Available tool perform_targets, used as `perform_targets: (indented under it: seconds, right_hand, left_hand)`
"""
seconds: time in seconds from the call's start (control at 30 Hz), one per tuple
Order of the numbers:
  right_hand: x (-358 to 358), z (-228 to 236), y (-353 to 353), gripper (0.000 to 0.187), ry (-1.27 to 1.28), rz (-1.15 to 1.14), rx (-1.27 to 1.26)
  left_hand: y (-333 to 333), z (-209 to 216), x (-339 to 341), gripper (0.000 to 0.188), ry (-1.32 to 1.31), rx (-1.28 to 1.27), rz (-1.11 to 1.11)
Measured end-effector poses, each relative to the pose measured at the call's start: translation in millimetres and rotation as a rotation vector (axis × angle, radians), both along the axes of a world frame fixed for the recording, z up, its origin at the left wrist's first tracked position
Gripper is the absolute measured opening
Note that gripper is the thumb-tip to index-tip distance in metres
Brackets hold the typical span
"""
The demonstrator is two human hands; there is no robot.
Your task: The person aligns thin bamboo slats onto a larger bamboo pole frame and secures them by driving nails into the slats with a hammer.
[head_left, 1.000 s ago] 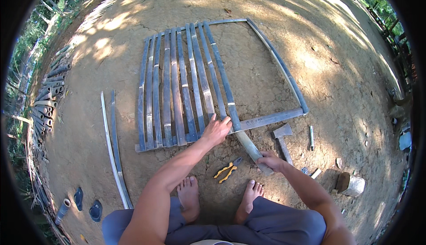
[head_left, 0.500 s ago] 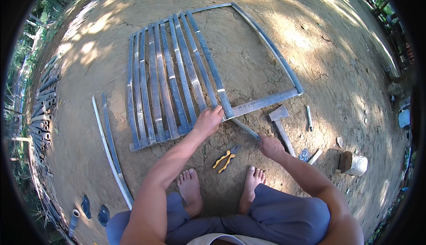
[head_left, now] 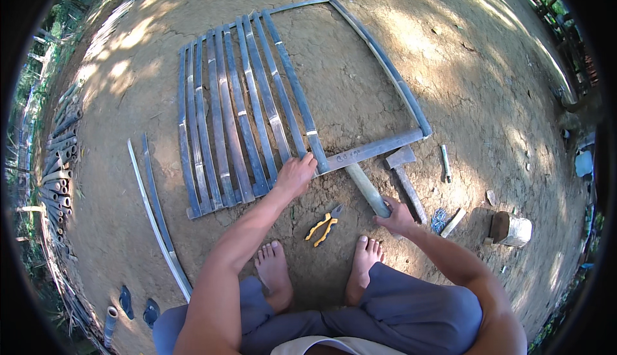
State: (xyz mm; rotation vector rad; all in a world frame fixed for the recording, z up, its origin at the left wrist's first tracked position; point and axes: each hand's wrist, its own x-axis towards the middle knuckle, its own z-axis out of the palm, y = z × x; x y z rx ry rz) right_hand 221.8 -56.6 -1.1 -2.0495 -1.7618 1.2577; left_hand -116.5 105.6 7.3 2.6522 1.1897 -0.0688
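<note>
A bamboo frame [head_left: 379,146] lies on the ground, with several dark bamboo slats [head_left: 247,124] laid side by side across its left part. My left hand [head_left: 297,174] is closed at the near end of the rightmost slats, gripping a bamboo slat [head_left: 311,133] where it meets the near rail. In my right hand [head_left: 397,219] is the near end of a pale green bamboo strip [head_left: 366,186], its broad side showing. The strip's far end reaches the near rail; whether it passes under the rail cannot be made out.
Yellow-handled pliers [head_left: 324,224] lie between my feet and the frame. Right of the strip are a hatchet [head_left: 406,185], a heap of nails [head_left: 439,219] and a wooden block [head_left: 511,229]. Long bamboo strips [head_left: 154,213] and sandals [head_left: 151,311] lie left; bamboo poles [head_left: 61,168] are stacked beyond.
The bamboo strip in my right hand has turned from narrow edge to broad side, and that hand has shifted slightly right and down. My left hand stays at the slat ends.
</note>
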Motion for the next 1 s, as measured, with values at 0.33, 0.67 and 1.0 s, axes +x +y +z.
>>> perform_targets:
  seconds: [0.33, 0.67, 1.0]
  right_hand:
    - [-50, 9, 24, 0.084, -0.336, 0.356, 0.188]
    - [-49, 7, 37, 0.08, -0.333, 0.466, 0.279]
    - [-40, 14, 44, 0.08, -0.307, 0.486, 0.296]
  left_hand:
    - [-4, -20, -17, 0.037, -0.127, 0.039, 0.047]
    - [2, -22, -6, 0.022, -0.081, 0.0, 0.101]
    - [-6, 77, -138, 0.052, 0.097, -0.282, -0.138]
